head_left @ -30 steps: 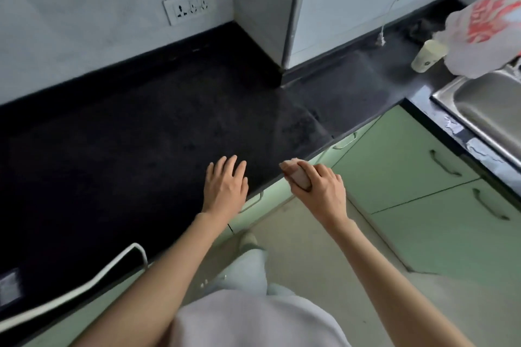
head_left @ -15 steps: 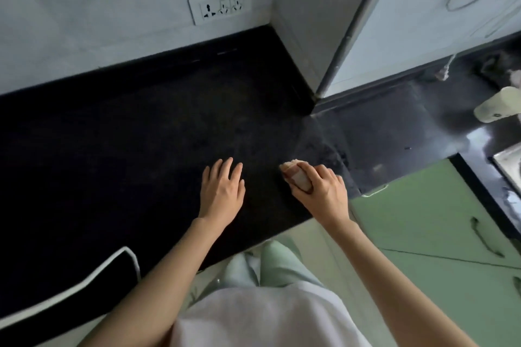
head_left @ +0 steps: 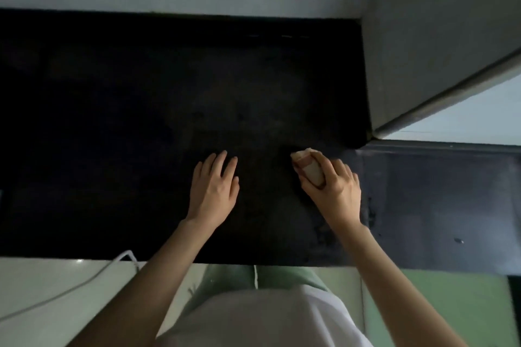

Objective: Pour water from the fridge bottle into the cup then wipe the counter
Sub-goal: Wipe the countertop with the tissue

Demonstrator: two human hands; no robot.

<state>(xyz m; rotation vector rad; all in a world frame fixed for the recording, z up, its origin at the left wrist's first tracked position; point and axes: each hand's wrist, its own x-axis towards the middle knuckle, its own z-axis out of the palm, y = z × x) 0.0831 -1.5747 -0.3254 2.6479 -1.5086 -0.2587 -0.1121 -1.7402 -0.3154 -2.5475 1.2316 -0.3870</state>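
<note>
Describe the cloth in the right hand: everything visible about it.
The cloth is a small, pale, beige-pink wad, bunched up, looking soft like fabric or sponge. The right hand grips it, fingers curled over its top, with one end poking out towards the wall. It sits low on the dark counter, apparently touching it, near the corner.

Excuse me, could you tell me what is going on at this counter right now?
A person is wiping the black counter. The right hand grips a small folded cloth against the surface, while the left hand rests flat beside it. No bottle or cup is in view.
</note>
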